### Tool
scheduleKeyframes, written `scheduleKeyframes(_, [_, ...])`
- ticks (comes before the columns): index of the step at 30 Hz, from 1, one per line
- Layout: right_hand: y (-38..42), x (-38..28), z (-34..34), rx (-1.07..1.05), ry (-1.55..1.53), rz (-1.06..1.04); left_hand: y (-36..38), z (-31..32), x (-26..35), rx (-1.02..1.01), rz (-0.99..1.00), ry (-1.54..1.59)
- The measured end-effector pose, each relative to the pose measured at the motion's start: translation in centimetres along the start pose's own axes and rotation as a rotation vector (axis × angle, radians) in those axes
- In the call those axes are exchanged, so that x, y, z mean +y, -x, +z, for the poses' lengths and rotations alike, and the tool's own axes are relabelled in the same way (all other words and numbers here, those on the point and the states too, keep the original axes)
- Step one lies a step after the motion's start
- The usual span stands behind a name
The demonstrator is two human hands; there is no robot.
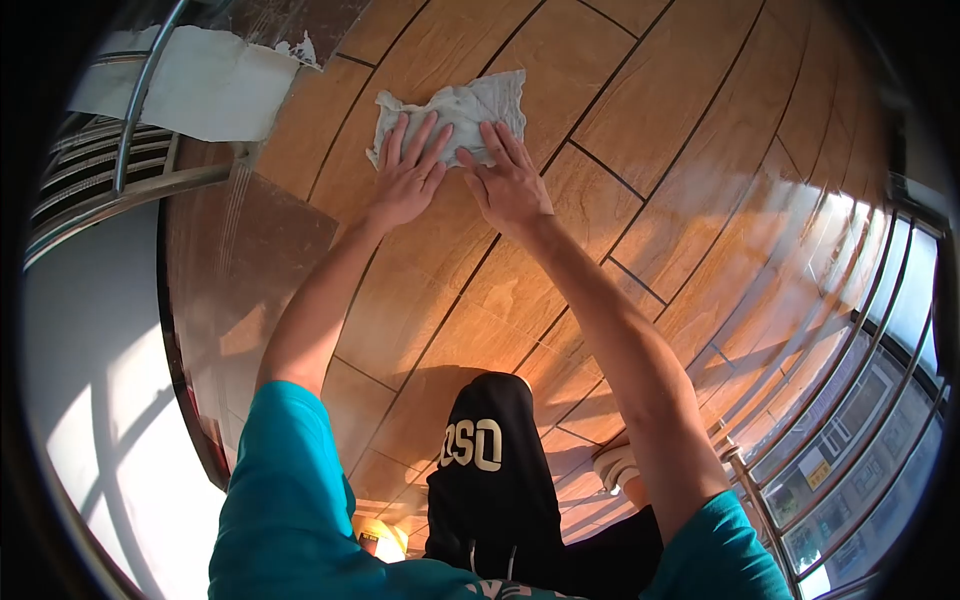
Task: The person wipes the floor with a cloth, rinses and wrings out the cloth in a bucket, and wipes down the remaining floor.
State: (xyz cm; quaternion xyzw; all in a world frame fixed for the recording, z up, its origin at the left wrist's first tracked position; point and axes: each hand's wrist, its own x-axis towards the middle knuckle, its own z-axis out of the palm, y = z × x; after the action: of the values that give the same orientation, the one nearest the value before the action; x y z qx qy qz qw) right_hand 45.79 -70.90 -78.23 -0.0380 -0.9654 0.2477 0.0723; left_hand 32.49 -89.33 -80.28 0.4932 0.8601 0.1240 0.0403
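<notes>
A crumpled whitish-grey cloth [455, 105] lies spread on the brown tiled floor [530, 285]. My left hand [405, 180] presses its fingertips onto the cloth's lower left part, fingers spread. Beside it, my right hand [505, 180] rests flat with its fingers on the lower right part of the cloth. Both thumbs point inward, with a small gap between the hands. Neither hand wraps round the cloth.
Metal railings [150, 95] stand at the upper left, beside a white sheet [215, 85] on the floor. A white wall [100, 350] is at left. Window bars [860, 400] line the right. A yellow object [382, 538] sits near my left side.
</notes>
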Motion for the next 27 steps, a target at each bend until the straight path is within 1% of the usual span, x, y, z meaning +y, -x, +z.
scheduleKeyframes(2, [4.6, -2.5, -0.2, -0.032, -0.049, -0.081, 6.9, -0.8, 3.9, -0.142, -0.120, 0.040])
scheduleKeyframes(3, [6.7, -4.0, -0.7, -0.104, -0.055, -0.108, 10.2, -1.3, 5.7, -0.208, -0.186, 0.061])
scheduleKeyframes(4, [9.0, -5.2, -1.2, -0.183, -0.065, -0.137, 13.7, -1.0, 7.3, -0.200, -0.171, 0.035])
scheduleKeyframes(5, [10.6, -6.0, -1.3, -0.238, -0.103, -0.159, 16.5, -1.1, 9.0, -0.217, -0.214, 0.038])
scheduleKeyframes(6, [11.9, -6.9, -1.1, -0.291, -0.133, -0.174, 18.5, -1.8, 10.5, -0.251, -0.264, 0.053])
scheduleKeyframes(7, [12.7, -7.3, -1.2, -0.256, -0.169, -0.205, 19.2, -1.9, 10.9, -0.214, -0.251, 0.065])
scheduleKeyframes(9, [12.3, -7.3, -0.9, -0.281, -0.149, -0.214, 19.7, -2.0, 10.0, -0.172, -0.246, 0.077])
scheduleKeyframes(10, [12.3, -7.3, -1.0, -0.309, -0.131, -0.204, 19.4, -2.5, 9.0, -0.211, -0.198, 0.094])
scheduleKeyframes(11, [11.5, -6.9, -0.9, -0.310, -0.100, -0.237, 18.5, -2.7, 7.6, -0.238, -0.142, 0.110])
scheduleKeyframes(12, [10.3, -6.9, -0.6, -0.313, -0.091, -0.245, 17.7, -2.9, 6.1, -0.227, -0.146, 0.114])
scheduleKeyframes(14, [7.2, -7.0, 0.3, -0.220, -0.062, -0.235, 15.3, -2.9, 3.0, -0.152, -0.125, 0.057])
scheduleKeyframes(16, [2.3, -6.2, 1.9, -0.118, 0.022, -0.235, 11.0, -4.8, -0.6, -0.164, -0.120, -0.021])
scheduleKeyframes(17, [-0.4, -5.5, 2.8, -0.060, 0.037, -0.224, 8.9, -4.4, -3.3, -0.104, -0.078, -0.036])
scheduleKeyframes(19, [-5.4, -4.5, 4.1, -0.036, 0.065, -0.163, 4.1, -3.1, -8.8, 0.030, -0.021, -0.041])
scheduleKeyframes(20, [-7.9, -4.0, 4.5, -0.051, 0.078, -0.106, 1.9, -2.4, -10.9, 0.103, -0.007, -0.031])
scheduleKeyframes(21, [-10.0, -3.8, 4.6, -0.067, 0.091, -0.050, -0.2, -1.8, -12.7, 0.101, 0.001, -0.021])
scheduleKeyframes(22, [-11.8, -3.6, 4.2, -0.067, 0.103, -0.036, -2.3, -1.2, -14.1, 0.151, -0.001, -0.099])
scheduleKeyframes(23, [-13.4, -3.4, 3.4, -0.154, 0.112, 0.024, -3.7, -0.6, -14.7, 0.202, -0.004, -0.177])
scheduleKeyframes(24, [-14.3, -2.8, 3.1, -0.240, 0.119, 0.086, -4.3, -0.1, -14.5, 0.205, 0.008, -0.164])
scheduleKeyframes(25, [-14.7, -2.5, 2.8, -0.285, 0.110, 0.096, -4.6, -0.2, -14.7, 0.214, 0.002, -0.131])
scheduleKeyframes(26, [-14.5, -2.9, 2.7, -0.281, 0.111, 0.101, -4.7, -0.4, -14.8, 0.222, -0.003, -0.100])
scheduleKeyframes(27, [-13.9, -2.9, 3.7, -0.240, 0.174, 0.055, -4.4, -0.5, -15.0, 0.222, 0.004, -0.099])
